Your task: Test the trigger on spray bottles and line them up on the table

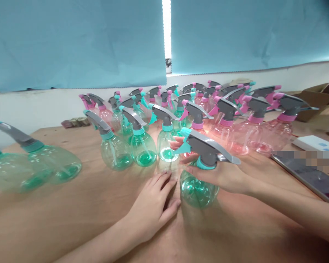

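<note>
My right hand [222, 175] is round the neck of a green spray bottle [199, 188] with a grey and turquoise trigger head. The thumb crosses the front below the collar, and the fingertips show beyond it on the left. The bottle is upright, just above or on the table; I cannot tell which. To its left, my left hand [153, 204] rests on the tabletop with fingers stretched forward, holding nothing. Just beyond the hands stand more green spray bottles, the nearest being a round one [142, 149] and one beside it [116, 153].
Pink spray bottles [256, 135] crowd the right and back of the wooden table [98, 223]. Two green bottles, one of them whole in view [55, 162], stand at far left. A phone [309, 179], a white box [315, 143] and an open cardboard box [315, 100] are at right.
</note>
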Demonstrator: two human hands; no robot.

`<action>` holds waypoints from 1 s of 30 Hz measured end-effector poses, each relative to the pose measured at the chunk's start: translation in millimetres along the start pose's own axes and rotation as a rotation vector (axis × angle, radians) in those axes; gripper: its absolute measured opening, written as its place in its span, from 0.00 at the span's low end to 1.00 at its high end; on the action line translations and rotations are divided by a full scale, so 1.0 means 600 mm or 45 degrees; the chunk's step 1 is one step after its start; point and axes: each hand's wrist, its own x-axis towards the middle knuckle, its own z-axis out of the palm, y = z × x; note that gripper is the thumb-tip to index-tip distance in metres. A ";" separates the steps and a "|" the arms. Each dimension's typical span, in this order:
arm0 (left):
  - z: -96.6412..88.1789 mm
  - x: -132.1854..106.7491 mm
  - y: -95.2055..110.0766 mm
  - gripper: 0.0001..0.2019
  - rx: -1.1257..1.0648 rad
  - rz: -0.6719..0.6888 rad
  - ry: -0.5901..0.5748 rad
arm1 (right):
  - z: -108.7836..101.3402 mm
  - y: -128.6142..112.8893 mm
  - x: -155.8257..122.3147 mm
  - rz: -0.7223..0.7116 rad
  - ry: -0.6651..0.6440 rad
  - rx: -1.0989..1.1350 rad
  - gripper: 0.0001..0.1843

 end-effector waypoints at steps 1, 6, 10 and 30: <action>0.000 0.000 0.000 0.22 -0.001 0.001 0.000 | 0.000 -0.001 0.000 0.006 0.006 -0.004 0.21; 0.000 0.001 0.000 0.22 -0.009 -0.004 0.000 | 0.000 -0.005 0.001 0.001 -0.030 -0.011 0.14; -0.001 0.001 0.001 0.21 -0.018 -0.004 0.006 | 0.000 -0.010 0.000 0.055 0.015 -0.070 0.04; -0.002 0.001 0.003 0.22 -0.004 -0.023 -0.007 | -0.001 -0.004 -0.006 0.161 0.034 -0.171 0.02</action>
